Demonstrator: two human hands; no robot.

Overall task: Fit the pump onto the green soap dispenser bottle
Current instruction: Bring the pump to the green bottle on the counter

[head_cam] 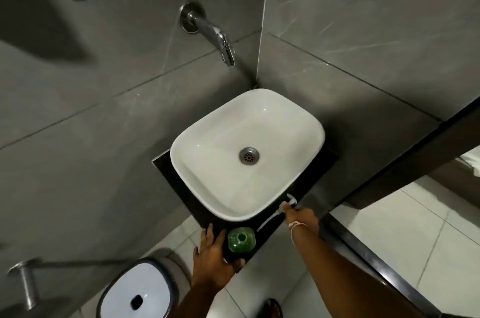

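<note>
The green soap dispenser bottle (241, 239) stands upright on the front corner of the black counter (309, 182), its round neck uncovered. My left hand (214, 258) wraps around the bottle's left side, thumb at its front. The white pump (290, 199) lies on the counter to the right of the sink, its thin tube trailing back toward the bottle. My right hand (301, 216) pinches the pump at its collar with the fingertips.
A white basin (197, 141) fills most of the small counter, with a chrome wall tap (207, 29) above it. A white-lidded bin (135, 294) stands on the tiled floor at lower left. Grey tiled walls close in behind and right.
</note>
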